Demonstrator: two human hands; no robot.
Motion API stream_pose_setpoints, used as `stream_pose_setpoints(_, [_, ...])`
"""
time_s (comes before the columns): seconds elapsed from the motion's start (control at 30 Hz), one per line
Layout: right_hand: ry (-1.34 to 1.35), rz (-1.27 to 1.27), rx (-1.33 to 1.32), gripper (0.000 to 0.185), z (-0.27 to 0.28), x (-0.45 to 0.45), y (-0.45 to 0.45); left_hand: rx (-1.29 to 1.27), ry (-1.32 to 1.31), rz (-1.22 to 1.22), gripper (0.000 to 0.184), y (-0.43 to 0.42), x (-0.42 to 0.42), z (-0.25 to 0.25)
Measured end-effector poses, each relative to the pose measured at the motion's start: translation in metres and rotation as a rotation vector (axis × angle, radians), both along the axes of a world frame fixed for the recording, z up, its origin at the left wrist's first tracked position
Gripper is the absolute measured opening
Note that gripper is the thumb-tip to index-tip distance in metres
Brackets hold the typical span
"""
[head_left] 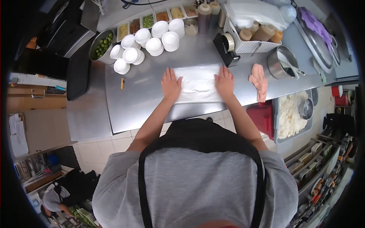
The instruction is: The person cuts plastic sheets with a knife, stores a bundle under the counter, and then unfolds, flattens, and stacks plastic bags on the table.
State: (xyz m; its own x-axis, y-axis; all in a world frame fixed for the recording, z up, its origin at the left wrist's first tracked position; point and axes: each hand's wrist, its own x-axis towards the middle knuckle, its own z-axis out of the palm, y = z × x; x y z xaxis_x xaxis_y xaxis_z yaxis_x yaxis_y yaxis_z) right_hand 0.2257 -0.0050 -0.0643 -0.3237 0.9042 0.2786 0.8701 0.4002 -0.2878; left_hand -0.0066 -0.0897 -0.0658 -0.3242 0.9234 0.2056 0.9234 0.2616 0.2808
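Observation:
A stack of thin white plastic bags or sheets (197, 84) lies flat on the steel counter (140, 87) in front of me. My left hand (171, 84) rests on its left edge with the fingers stretched out. On the opposite edge lies my right hand (225, 83), its fingers also extended and flat. Neither hand grips anything. Just beyond the right hand stands a black tape dispenser (227, 51) with a roll of tape. A pinkish cloth (259, 81) is crumpled to the right of that hand.
Stacks of white cups (154, 46) stand at the back left, near a pot of green limes (102, 47). A white basket (251, 45) holds sauce bottles. Right of it is a metal pot (282, 62). Below the counter sits a tub of rice (291, 117). A co-worker (57, 197) is at lower left.

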Motion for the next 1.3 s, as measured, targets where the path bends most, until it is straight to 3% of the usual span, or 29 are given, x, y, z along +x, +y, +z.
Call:
stream_pose_setpoints(0.03, [0.024, -0.033, -0.063, 0.056, 0.008, 0.001, -0.002, 0.022, 0.004, 0.011, 0.065, -0.003, 0.0, 0.01])
stream_pose_setpoints(0.1, [0.099, -0.006, -0.055, 0.059, 0.013, 0.006, -0.016, -0.06, -0.408, 0.152, 0.068, -0.017, 0.0, 0.03])
stream_pose_setpoints(0.23, [0.16, -0.029, -0.076, 0.064, 0.01, 0.01, -0.036, -0.298, -0.565, 0.243, 0.066, -0.026, -0.007, 0.051])
stream_pose_setpoints(0.3, [0.167, -0.017, -0.069, 0.063, 0.009, 0.011, -0.035, -0.219, -0.929, 0.309, 0.061, -0.024, -0.011, 0.051])
stream_pose_setpoints(0.33, [0.174, -0.015, -0.068, 0.062, 0.008, 0.01, -0.034, -0.199, -0.928, 0.318, 0.061, -0.025, -0.011, 0.057])
stream_pose_setpoints(0.4, [0.186, 0.016, -0.051, 0.061, 0.003, 0.012, -0.032, -0.366, -1.399, 0.23, 0.061, -0.024, -0.009, 0.07])
stream_pose_setpoints(0.43, [0.192, 0.026, -0.048, 0.06, 0.004, 0.013, -0.032, -0.343, -1.396, 0.236, 0.061, -0.023, -0.01, 0.061])
stream_pose_setpoints(0.5, [0.232, 0.054, -0.055, 0.059, 0.006, 0.015, -0.033, -0.328, -2.048, 0.123, 0.053, -0.021, -0.013, 0.027])
stream_pose_setpoints(0.6, [0.223, 0.048, -0.099, 0.055, 0.009, 0.015, -0.036, -0.374, -2.203, 0.116, 0.046, -0.033, -0.012, 0.016])
stream_pose_setpoints(0.83, [0.195, 0.148, -0.267, 0.057, 0.001, 0.009, -0.033, -0.105, -1.901, 0.022, 0.046, -0.095, -0.056, 0.047])
stream_pose_setpoints(0.9, [0.065, 0.133, 0.005, 0.065, -0.01, 0.002, -0.032, 0.02, -1.83, 0.091, 0.044, -0.137, -0.093, 0.069])
stream_pose_setpoints(1.0, [-0.061, 0.163, 0.012, 0.073, -0.015, -0.027, -0.03, 0.123, -1.282, 0.551, 0.038, -0.221, -0.134, 0.149])
stream_pose_setpoints(1.03, [-0.089, 0.188, 0.086, 0.073, -0.02, -0.041, -0.027, 0.161, -1.243, 0.564, 0.041, -0.258, -0.162, 0.149])
stream_pose_setpoints(1.07, [-0.113, 0.242, 0.009, 0.075, -0.012, -0.063, -0.027, 0.213, -1.048, 0.701, 0.042, -0.3, -0.187, 0.151])
stream_pose_setpoints(1.17, [-0.122, 0.447, -0.078, 0.076, 0.0, -0.158, -0.059, 0.544, -0.903, 0.84, 0.045, -0.369, -0.191, 0.211])
stream_pose_setpoints(1.23, [-0.09, 0.693, 0.02, 0.08, -0.028, -0.223, -0.113, 0.746, -0.898, 0.976, 0.044, -0.413, -0.198, 0.224])
stream_pose_setpoints(1.27, [-0.075, 0.82, -0.256, 0.084, 0.004, -0.243, -0.153, 0.787, -0.862, 0.985, 0.045, -0.438, -0.204, 0.222])
stream_pose_setpoints(1.3, [0.037, 1.018, -0.412, 0.085, -0.018, -0.264, -0.192, 0.846, -0.813, 1.08, 0.045, -0.455, -0.202, 0.224])
